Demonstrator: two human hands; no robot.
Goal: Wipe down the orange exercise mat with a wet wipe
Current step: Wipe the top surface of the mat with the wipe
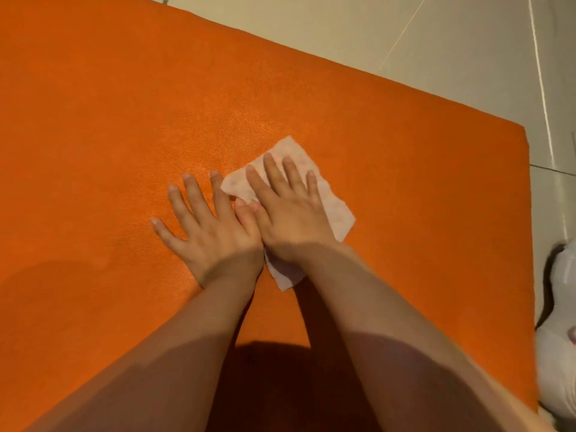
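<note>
The orange exercise mat [124,120] fills most of the head view, its far edge and right corner showing against the floor. A white wet wipe [335,210] lies spread flat near the mat's middle. My right hand [290,210] presses flat on the wipe with straight, spread fingers and covers its centre. My left hand [208,226] lies flat on the bare mat just left of the wipe, fingers spread, its thumb side touching my right hand and the wipe's left edge.
Pale tiled floor [436,42] runs beyond the mat's far edge and along its right side. A white shoe or cloth item [561,307] sits on the floor at the right edge, close to the mat's side.
</note>
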